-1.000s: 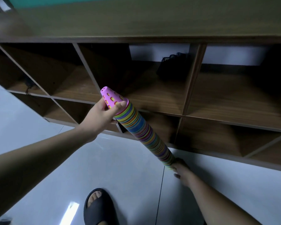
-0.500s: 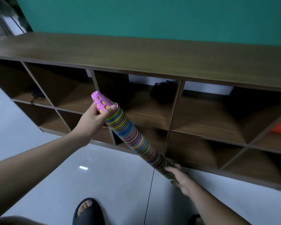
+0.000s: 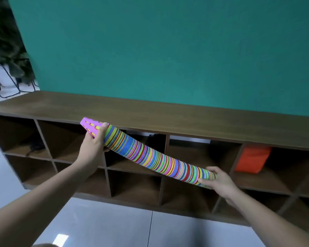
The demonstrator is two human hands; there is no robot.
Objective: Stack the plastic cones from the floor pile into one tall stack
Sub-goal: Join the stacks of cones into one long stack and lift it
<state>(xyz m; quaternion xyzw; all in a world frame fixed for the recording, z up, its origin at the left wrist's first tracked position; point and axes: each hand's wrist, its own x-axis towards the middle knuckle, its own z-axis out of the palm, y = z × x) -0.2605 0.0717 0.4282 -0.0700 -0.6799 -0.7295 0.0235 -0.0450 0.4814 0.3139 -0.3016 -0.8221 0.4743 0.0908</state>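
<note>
My left hand (image 3: 92,148) gripped the cone stack (image 3: 155,155) just under its pink top cone (image 3: 90,126). My right hand (image 3: 219,180) clasped the wide base, fingers curled round it. The stack hung slanted, nearly level, in front of the cubby shelf (image 3: 168,118), below its top board. I judged that even support at both ends would stop it buckling. Half a second earlier it leaned far steeper, base near the shelf's foot.
</note>
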